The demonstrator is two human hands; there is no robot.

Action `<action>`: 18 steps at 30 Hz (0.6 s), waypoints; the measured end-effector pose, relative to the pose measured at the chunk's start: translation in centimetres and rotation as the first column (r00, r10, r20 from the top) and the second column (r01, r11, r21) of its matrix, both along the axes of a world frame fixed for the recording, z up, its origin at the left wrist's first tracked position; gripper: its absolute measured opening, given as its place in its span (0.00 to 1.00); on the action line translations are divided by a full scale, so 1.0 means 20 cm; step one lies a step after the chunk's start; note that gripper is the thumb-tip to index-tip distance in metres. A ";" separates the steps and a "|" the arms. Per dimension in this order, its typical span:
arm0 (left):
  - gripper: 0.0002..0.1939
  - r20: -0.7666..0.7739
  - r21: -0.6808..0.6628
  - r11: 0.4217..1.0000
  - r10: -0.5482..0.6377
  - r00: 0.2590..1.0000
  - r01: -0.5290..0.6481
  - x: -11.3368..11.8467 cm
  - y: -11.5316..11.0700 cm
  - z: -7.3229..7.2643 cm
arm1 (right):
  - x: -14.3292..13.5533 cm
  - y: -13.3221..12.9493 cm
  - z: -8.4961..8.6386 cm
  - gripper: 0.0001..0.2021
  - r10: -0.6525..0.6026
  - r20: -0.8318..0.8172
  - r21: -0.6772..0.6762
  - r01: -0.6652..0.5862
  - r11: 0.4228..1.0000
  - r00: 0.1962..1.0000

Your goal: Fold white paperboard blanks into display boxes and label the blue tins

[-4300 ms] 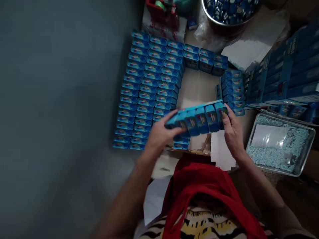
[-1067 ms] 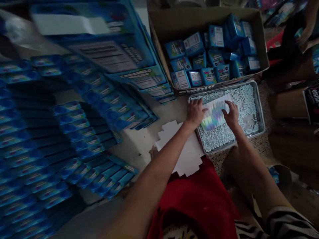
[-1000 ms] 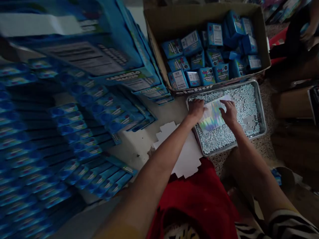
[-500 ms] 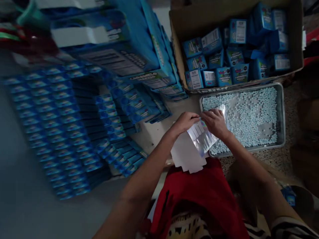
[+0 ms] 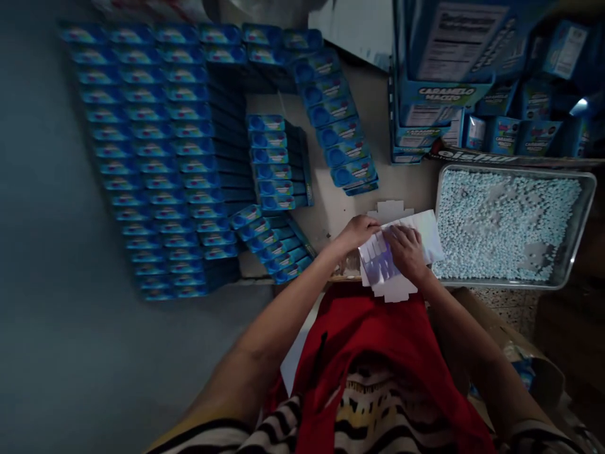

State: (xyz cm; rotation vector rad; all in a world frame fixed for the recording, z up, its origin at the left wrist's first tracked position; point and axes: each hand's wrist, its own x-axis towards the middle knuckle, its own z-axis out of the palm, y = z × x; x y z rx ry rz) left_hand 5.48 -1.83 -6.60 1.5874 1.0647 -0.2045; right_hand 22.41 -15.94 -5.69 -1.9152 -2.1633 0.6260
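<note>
A shiny silver sheet [image 5: 380,268], perhaps a folding carton blank, lies between my two hands above the table's front edge. My left hand [image 5: 358,233] has its fingers closed on the sheet's upper left edge. With bent fingers, my right hand [image 5: 407,255] grips the sheet near its middle, along what looks like a crease. The right part of the sheet reaches up to the rim of the metal tray. Beneath it lies a white, flat die-cut carton [image 5: 396,295], mostly covered by the sheet and my hands.
To the right stands a metal tray [image 5: 588,208] of small pale-blue candies. Rows of blue boxes [image 5: 158,164] fill the table's left side, with shorter rows nearer the middle. Stacked blue display boxes [image 5: 439,94] and a cardboard box [image 5: 501,157] of blue packs stand behind the tray.
My view has swung left, so the table and tray appear farther right. The silver sheet has turned and lies flatter; both hands stay on it.
</note>
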 end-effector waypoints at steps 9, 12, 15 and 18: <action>0.16 0.004 0.071 0.997 0.018 1.000 -0.019 -0.05 -0.02 0.02 | -0.07 0.16 0.07 0.18 0.014 0.210 0.054 -0.026 0.998 0.978; 0.14 -0.002 0.025 0.999 0.022 1.000 -0.022 -0.06 -0.01 0.00 | -0.07 0.15 0.07 0.17 0.050 0.214 0.041 -0.060 0.997 0.976; 0.12 0.035 -0.049 0.999 0.011 0.999 -0.009 -0.08 0.00 0.01 | -0.06 0.12 0.10 0.16 0.049 0.207 0.062 -0.063 0.996 0.977; 0.12 0.087 -0.107 0.994 0.016 0.996 -0.006 -0.10 0.01 0.05 | -0.04 0.11 0.12 0.14 0.068 0.206 0.082 -0.086 0.993 0.976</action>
